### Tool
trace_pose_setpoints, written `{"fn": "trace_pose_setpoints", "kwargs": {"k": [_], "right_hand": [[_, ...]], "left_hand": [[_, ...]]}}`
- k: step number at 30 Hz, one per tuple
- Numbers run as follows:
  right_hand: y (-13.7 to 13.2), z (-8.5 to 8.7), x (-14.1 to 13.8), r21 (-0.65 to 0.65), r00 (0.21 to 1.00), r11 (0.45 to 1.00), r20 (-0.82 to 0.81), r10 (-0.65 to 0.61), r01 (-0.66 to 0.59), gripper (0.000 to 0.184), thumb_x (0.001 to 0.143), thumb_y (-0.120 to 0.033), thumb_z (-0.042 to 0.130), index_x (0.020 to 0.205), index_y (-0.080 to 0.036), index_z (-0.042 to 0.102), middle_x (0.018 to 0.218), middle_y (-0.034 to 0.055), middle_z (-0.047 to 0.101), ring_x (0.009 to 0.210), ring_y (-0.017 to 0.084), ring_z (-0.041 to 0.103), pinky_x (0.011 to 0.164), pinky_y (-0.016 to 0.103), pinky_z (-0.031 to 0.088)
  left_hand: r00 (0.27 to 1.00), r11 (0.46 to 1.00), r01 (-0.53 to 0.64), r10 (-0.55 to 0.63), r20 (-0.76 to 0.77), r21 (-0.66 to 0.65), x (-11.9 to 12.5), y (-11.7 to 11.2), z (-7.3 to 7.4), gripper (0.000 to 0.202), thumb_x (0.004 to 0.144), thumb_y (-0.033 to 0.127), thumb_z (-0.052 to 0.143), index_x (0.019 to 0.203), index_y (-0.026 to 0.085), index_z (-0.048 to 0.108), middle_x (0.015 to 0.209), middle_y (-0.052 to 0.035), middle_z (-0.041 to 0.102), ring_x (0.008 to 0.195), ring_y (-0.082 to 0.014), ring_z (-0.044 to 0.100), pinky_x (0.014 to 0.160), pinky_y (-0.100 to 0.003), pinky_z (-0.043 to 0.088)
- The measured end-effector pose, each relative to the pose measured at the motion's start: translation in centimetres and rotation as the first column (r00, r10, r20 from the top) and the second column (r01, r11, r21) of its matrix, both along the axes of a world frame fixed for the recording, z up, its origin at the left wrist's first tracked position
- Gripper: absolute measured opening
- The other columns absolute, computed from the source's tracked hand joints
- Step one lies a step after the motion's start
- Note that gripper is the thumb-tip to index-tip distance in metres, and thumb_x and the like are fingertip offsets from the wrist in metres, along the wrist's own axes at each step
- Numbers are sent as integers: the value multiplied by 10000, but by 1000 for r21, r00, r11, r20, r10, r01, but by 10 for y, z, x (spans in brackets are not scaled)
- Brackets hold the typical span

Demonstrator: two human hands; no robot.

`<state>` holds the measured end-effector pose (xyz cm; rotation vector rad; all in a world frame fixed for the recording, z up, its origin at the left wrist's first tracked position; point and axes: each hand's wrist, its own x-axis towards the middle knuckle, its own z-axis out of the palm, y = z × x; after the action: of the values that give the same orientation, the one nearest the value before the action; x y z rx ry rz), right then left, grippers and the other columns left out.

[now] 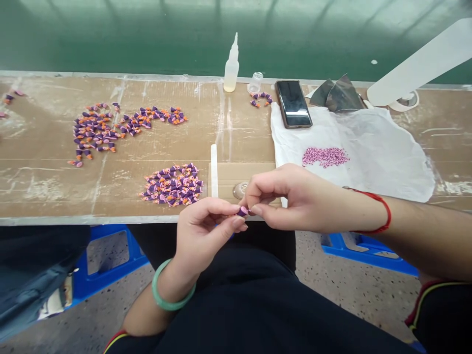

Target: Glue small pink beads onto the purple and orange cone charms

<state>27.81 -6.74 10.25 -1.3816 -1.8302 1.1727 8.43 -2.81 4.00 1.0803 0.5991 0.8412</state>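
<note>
My left hand (202,232) pinches a small purple, pink and orange figurine (242,211) between thumb and fingertips, just off the table's front edge. Touching or nearly touching its pink end are the closed thumb and fingers of my right hand (295,199); whatever they pinch is too small to make out. Just beyond my fingertips lies a small clear round dish (240,190), partly hidden by my right hand. A cluster of similar figurines (173,185) lies to the left of my hands. Tiny pink pieces (326,157) are heaped on a white cloth (383,142) to the right.
More figurines (94,129) spread across the cardboard-covered table (47,187) at left. Along the back stand a dropper bottle (231,71), a clear little cup (255,82) and a phone (294,104). A white strip (214,171) lies near the middle. Blue stools (110,275) flank my legs.
</note>
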Motion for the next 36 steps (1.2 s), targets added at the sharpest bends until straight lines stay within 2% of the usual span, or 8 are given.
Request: {"fn": "trace_pose_setpoints", "kwargs": {"k": [13,20,28,32,36], "right_hand": [[-4,8,-2,162,988,984,145,56,-80,130,827,-63,520,789,-170,583,675,-42,664,568,47,558,526,152,412],[-10,6,-7,280,977,958,211,5,-65,144,844,-60,505,771,-178,544,684,-32,660,575,56,554,542,172,396],[-11,4,-10,325,972,945,232,-48,-31,165,854,-68,472,758,-199,498,651,-37,618,572,72,539,542,191,384],[-10,1,-7,296,965,955,257,-58,-22,150,864,-89,475,770,-199,516,666,-31,635,585,83,572,543,207,403],[-10,2,5,239,951,970,291,-105,34,135,909,-173,476,854,-196,597,824,11,726,701,124,669,580,235,466]], "left_hand": [[997,995,1,-9,72,97,4,0,0,120,763,116,822,827,214,794,736,-7,780,568,-135,733,558,-171,617],[994,996,5,-14,105,92,4,-3,0,207,793,66,783,880,253,800,774,27,780,603,-106,737,600,-146,619],[996,986,-37,23,81,165,5,-5,2,264,799,17,753,901,257,793,800,40,775,640,-90,739,627,-140,616],[998,990,-33,25,56,139,7,-2,3,241,788,11,748,855,239,789,746,38,769,629,-103,745,610,-138,616],[999,996,32,-32,3,85,8,1,3,212,774,38,766,858,233,776,766,29,779,645,-124,756,619,-160,623]]}}
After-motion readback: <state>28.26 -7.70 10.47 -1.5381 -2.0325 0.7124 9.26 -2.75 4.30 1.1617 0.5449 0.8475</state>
